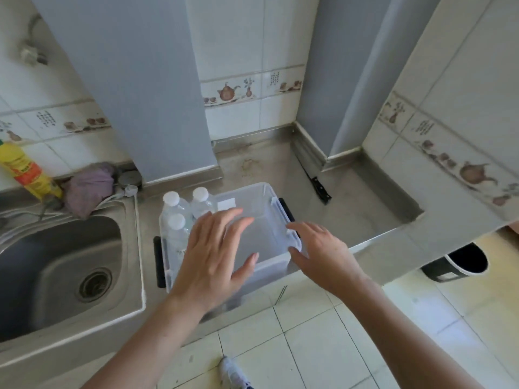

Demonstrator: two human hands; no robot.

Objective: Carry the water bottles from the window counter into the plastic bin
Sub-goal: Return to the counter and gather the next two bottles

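Observation:
A clear plastic bin (259, 202) with black side latches stands on the steel counter beside the sink. Three clear water bottles with white caps stand upright in its left part: one at the back left (172, 199), one at the back (201, 195), one nearer the front (176, 221). My left hand (214, 255) hovers over the bin's middle, fingers spread, holding nothing. My right hand (323, 255) is at the bin's right front corner, fingers apart, fingertips touching or nearly touching the rim.
A steel sink (64, 265) lies left of the bin. A yellow detergent bottle (26, 171) and a purple cloth (88, 189) sit behind it. A black-handled knife (316, 182) lies on the counter at the back right. A black waste bin (462, 262) stands on the floor.

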